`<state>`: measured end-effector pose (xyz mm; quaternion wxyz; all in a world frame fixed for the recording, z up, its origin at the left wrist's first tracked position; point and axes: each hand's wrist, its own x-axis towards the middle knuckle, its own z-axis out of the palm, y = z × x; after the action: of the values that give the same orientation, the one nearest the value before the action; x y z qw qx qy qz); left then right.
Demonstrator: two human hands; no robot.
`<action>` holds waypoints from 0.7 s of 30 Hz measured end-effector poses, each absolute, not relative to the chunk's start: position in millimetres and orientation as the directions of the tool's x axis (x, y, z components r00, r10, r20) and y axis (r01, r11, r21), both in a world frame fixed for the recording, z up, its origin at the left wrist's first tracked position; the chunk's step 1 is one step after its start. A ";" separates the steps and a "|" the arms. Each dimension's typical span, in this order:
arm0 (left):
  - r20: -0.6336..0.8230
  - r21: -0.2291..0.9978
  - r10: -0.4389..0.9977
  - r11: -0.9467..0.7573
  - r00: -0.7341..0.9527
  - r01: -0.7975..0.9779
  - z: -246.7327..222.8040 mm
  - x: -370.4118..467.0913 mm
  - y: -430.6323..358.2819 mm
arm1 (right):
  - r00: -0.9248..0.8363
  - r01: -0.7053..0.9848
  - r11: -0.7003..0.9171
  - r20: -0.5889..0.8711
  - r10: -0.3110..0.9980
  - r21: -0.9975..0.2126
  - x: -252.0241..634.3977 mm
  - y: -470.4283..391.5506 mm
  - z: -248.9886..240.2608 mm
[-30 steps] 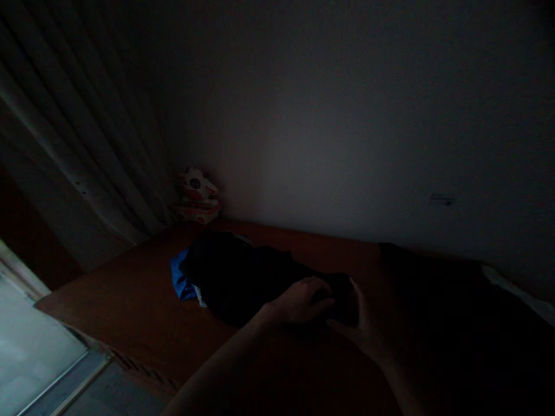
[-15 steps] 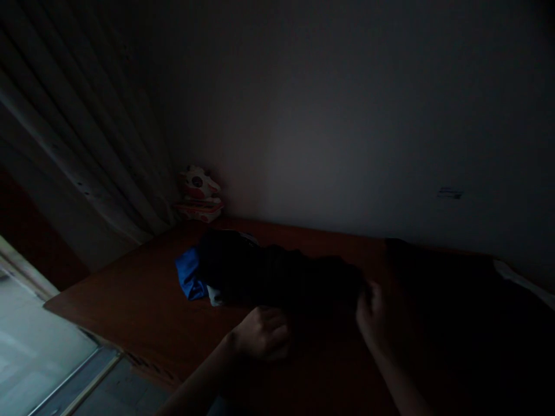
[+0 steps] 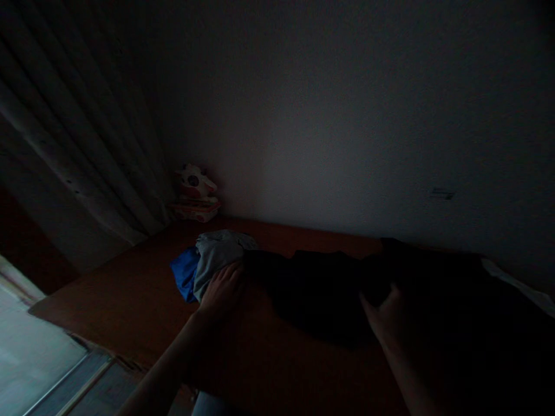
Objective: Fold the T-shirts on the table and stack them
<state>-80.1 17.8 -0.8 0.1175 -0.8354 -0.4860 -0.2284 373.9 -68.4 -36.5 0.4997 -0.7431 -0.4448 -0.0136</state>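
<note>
Blk cloth (image 3: 321,289) has shifted R, baring grey cloth (image 3: 217,248) under open L hand (image 3: 222,287); R hand (image 3: 387,316) at blk (grip unclear).

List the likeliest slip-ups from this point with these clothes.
The black cloth lies against the grey cloth near the left hand, so a pull by the right hand might drag the grey one along.
It also merges with the dark heap in this dim light, so the wrong piece could get picked up.
</note>
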 end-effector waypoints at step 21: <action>0.389 0.281 0.811 -0.556 0.437 0.782 -0.7 30.7 29.7 | 0.634 0.671 -0.181 0.430 0.643 -0.719 387.9 -83.4 -51.0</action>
<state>30.7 29.7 -0.7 -0.0291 -0.8472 -0.4700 -0.2460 387.9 -83.4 -51.0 0.4758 -0.7684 -0.4277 -0.0148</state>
